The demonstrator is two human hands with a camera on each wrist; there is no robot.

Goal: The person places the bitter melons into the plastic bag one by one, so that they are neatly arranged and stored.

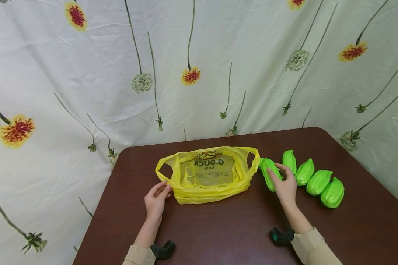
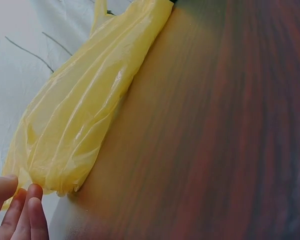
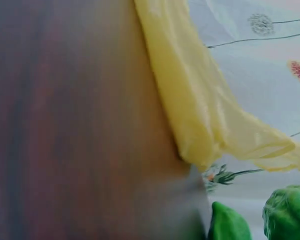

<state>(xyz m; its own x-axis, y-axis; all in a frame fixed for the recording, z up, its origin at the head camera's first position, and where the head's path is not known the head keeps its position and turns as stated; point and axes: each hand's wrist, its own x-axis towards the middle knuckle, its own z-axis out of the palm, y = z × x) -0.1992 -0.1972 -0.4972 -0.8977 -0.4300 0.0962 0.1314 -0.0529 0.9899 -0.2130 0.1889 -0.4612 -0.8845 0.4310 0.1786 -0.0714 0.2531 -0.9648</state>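
Note:
A yellow plastic bag [image 1: 209,191] with dark printing lies on the table, its mouth spread open and a loop handle at each end. At its left end my left hand [image 1: 156,202] pinches the bag's edge near the handle; the left wrist view shows the thumb and fingertips [image 2: 35,191] on the thin plastic. Just off the bag's right end, my right hand [image 1: 286,187] grips a bright green, ridged gourd [image 1: 268,176] between thumb and fingers. In the right wrist view the hand is out of sight, and green gourds [image 3: 289,212] show at the bottom edge.
Several more green gourds [image 1: 332,192] lie in a slanting row to the right of my right hand. Beneath everything is a dark brown table [image 1: 212,232] with rounded far corners. A white flower-printed cloth [image 1: 199,106] hangs behind it.

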